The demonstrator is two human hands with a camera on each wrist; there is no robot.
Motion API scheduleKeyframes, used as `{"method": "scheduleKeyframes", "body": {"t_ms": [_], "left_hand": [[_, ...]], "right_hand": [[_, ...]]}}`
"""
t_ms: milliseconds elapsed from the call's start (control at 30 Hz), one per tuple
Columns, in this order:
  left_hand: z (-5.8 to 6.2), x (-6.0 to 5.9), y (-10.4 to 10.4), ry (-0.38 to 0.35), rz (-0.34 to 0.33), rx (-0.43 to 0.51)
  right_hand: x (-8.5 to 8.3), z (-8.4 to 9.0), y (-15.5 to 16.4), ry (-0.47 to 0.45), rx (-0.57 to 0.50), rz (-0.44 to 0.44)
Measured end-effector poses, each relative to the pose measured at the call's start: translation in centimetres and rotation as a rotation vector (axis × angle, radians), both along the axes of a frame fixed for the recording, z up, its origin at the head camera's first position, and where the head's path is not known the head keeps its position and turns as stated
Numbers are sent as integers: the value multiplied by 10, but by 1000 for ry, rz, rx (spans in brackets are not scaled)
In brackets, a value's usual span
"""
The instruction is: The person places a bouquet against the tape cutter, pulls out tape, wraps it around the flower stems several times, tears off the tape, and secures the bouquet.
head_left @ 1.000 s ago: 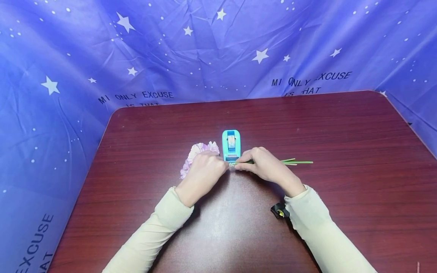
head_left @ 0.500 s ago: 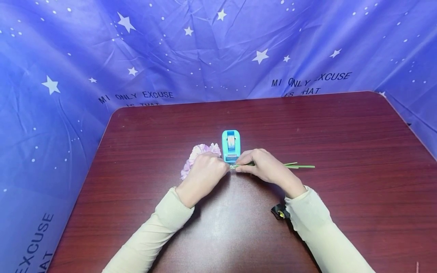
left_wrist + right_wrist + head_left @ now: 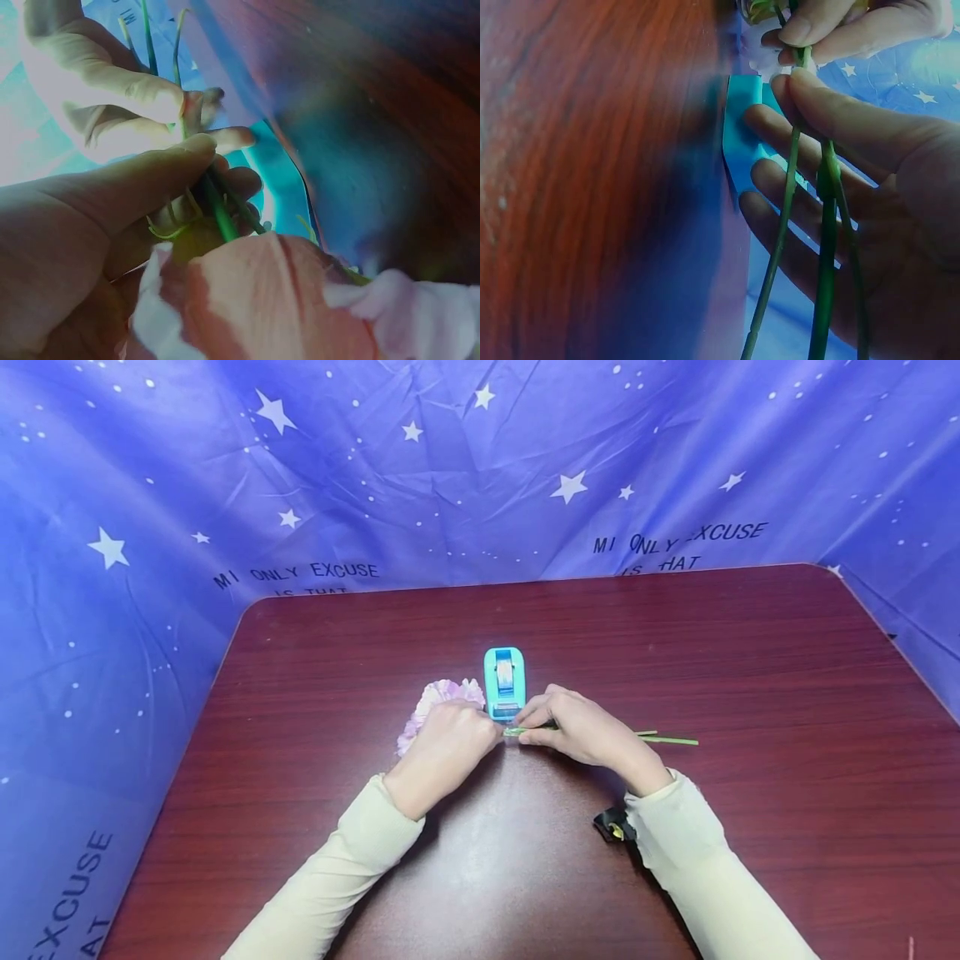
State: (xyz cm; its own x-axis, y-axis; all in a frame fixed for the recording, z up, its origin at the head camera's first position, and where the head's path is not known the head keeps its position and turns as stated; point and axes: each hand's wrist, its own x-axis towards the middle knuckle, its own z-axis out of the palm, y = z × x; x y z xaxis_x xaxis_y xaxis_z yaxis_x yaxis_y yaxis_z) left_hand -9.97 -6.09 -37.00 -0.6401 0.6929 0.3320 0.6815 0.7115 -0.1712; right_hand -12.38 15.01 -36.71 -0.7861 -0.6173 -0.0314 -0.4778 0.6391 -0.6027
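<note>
Nearest the camera, two cream sleeves [image 3: 360, 852] are seen coming in from the bottom edge over the table [image 3: 750, 693]. A small black item [image 3: 613, 825] w/ a yellow spot lies on the wood just beside the right sleeve; what it is can't be told.

Past the sleeves, the hands are brought together at mid-table. The left hand [image 3: 444, 748] is curled round the stems [image 3: 663, 739] close under the flowers [image 3: 433, 702]: in the left wrist view thumb and fingers [image 3: 169, 165] are pressed on the green stems right where the pink and white petals start. The right hand [image 3: 581, 729] is closed on the same stems a bit further along; in the right wrist view the thumb is laid across approx. three stems and the fingers are cupped behind them, so the bundle is pinched betw. thumb and fingers. The fingertips of both hands nearly meet.

The flowers are held low over the table, blooms sticking out to the left of the left hand, stem ends poking out to the right past the right hand.

Just beyond the fingertips a teal tape dispenser [image 3: 504, 683] is stood on the table, its cutter end facing the hands and very near the stems; contact can't be told.

Furthest back, blue starred cloth [image 3: 480, 468] w/ printed lettering is hung round the table.
</note>
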Motion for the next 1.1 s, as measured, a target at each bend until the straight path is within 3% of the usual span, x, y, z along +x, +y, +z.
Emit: {"method": "scheduleKeyframes", "body": {"t_ms": [167, 400, 567, 767, 900, 1100], "left_hand": [[0, 0, 1, -1, 12, -8], [-2, -4, 2, -80, 3, 70], [-4, -6, 3, -23, -22, 9], [-6, -6, 4, 15, -32, -23], [-7, -7, 5, 18, -34, -33], [-9, -7, 5, 16, -32, -47]], "right_hand": [[-1, -1, 1, 24, -6, 9], [-2, -2, 0, 23, -17, 11], [-4, -4, 0, -24, -65, 23], [-7, -8, -7, -144, -76, -95], [-8, -10, -13, -129, -70, -205], [-7, -13, -19, -100, -70, -272]]}}
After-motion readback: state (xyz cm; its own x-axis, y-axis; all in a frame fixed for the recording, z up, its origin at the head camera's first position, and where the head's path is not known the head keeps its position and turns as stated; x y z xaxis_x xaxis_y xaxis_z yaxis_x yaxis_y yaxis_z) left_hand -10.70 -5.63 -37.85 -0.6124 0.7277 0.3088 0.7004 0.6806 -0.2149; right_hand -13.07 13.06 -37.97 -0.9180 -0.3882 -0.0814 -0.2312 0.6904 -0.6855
